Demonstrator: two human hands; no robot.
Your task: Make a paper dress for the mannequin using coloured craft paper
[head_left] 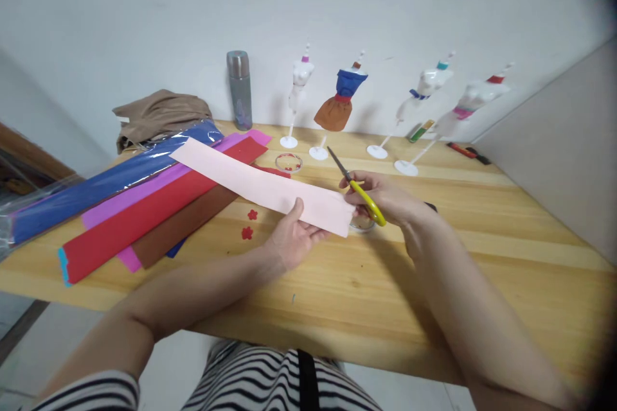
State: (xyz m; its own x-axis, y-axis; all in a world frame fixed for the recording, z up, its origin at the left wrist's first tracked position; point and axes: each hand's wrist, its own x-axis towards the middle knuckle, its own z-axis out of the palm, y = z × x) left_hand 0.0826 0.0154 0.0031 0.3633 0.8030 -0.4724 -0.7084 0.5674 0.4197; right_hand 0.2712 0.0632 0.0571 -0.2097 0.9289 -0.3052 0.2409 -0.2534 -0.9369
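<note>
My left hand (pixel 292 239) grips the near end of a long pale pink paper strip (pixel 255 183), thumb on top and fingers under it. The strip slants up to the left above the wooden table (pixel 482 257). My right hand (pixel 385 199) is closed on yellow-handled scissors (pixel 359 189), whose blades point up and left, away from the strip. The right fingers also touch the strip's near corner. Two small red paper flowers (pixel 249 223) lie on the table just left of my left hand.
Folded sheets in blue, purple, red and brown (pixel 135 205) lie at the left, a tan cloth (pixel 161 112) behind them. A metal bottle (pixel 240 90) and several small white mannequin stands (pixel 337 109) line the back wall. A small clear dish (pixel 288 162) sits mid-table.
</note>
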